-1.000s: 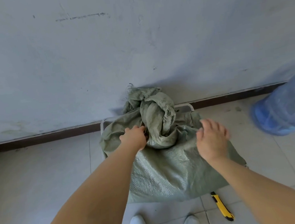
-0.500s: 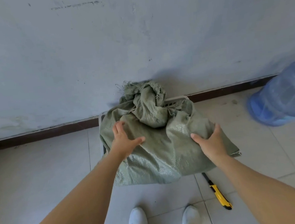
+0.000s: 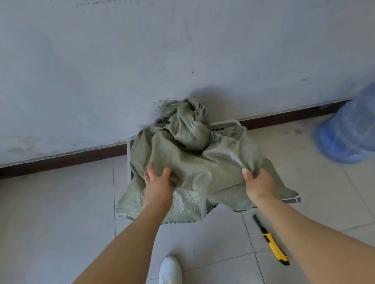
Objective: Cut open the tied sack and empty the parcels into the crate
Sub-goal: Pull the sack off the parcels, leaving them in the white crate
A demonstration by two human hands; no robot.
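A limp green woven sack point(image 3: 198, 164) lies draped over a white crate point(image 3: 224, 123) that stands against the wall. Only the crate's rim shows behind and to the left of the cloth. The sack's frayed mouth bunches up at the far side. My left hand point(image 3: 157, 183) grips a fold of the sack near its front left. My right hand point(image 3: 259, 184) holds the sack's front right part, thumb over the cloth. No parcels are visible; the crate's inside is hidden by the sack.
A yellow utility knife point(image 3: 273, 244) with its blade out lies on the tiled floor to the right of my white shoe point(image 3: 170, 278). A blue water jug point(image 3: 362, 122) lies at the right by the wall. A dark skirting runs along the wall's foot.
Both hands have moved from the sack's bunched top down to its near part and closed on the cloth. The sack has flattened and spread over the crate.
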